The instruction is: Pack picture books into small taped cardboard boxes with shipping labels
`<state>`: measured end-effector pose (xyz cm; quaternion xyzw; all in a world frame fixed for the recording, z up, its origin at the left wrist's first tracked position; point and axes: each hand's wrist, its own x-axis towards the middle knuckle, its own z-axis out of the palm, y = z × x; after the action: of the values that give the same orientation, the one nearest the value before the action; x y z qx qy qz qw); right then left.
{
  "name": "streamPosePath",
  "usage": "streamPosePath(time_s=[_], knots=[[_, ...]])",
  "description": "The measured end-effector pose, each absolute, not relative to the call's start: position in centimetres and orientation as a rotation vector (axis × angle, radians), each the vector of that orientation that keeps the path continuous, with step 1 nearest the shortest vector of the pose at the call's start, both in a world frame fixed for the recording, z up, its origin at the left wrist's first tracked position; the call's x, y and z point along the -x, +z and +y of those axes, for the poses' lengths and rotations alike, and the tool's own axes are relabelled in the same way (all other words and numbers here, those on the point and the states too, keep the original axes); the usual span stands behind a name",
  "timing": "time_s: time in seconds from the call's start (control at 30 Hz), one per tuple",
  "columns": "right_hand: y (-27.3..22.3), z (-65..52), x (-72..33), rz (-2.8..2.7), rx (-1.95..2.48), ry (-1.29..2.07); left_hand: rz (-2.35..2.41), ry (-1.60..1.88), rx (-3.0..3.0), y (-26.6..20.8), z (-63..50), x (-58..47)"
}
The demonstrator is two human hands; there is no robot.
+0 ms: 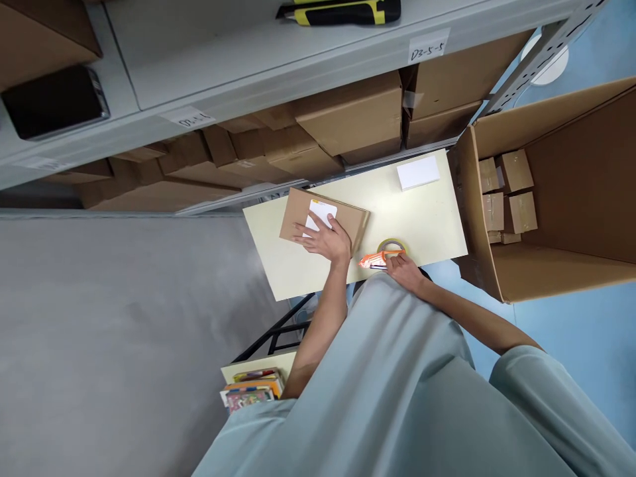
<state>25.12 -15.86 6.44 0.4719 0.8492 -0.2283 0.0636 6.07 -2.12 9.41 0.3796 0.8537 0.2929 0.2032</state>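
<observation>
My left hand [325,240] lies flat with spread fingers on a closed cardboard box [293,215], pressing on a white label [322,211] on its top. The box rests at an angle on the left half of a cream table [417,222]. At the table's near edge, my right hand [405,270] has its fingers closed on an orange tape dispenser [372,260]. A yellowish roll of tape [392,244] shows at the dispenser's far side. The fingertips of the right hand are partly hidden.
A white stack of labels or paper [418,173] lies at the table's far right. To the right stands a large open carton [571,265] with several small boxes inside. Ahead, a grey shelf [248,66] holds a utility knife [342,12] and a black phone-like object [55,103]. Books [253,391] sit lower left.
</observation>
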Motion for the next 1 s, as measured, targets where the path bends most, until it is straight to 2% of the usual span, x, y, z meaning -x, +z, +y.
streamPosePath(time_s=[0.3,0.47,0.73,1.0], knots=[[8.9,-18.0,-38.3,2.582,-1.463,-0.374,2.535,0.435,-1.279,9.1,-2.4,-5.9],[9.8,-11.9,-42.8,2.499,-1.46,-0.277,2.505,0.213,-1.434,9.8,-2.7,-5.7],[7.6,2.0,-35.1,2.44,-1.459,-0.304,2.424,0.364,-1.593,8.6,-3.2,-4.8],[6.9,1.1,-27.9,2.441,-1.415,-0.371,2.245,0.488,-1.623,8.7,-2.7,-2.9]])
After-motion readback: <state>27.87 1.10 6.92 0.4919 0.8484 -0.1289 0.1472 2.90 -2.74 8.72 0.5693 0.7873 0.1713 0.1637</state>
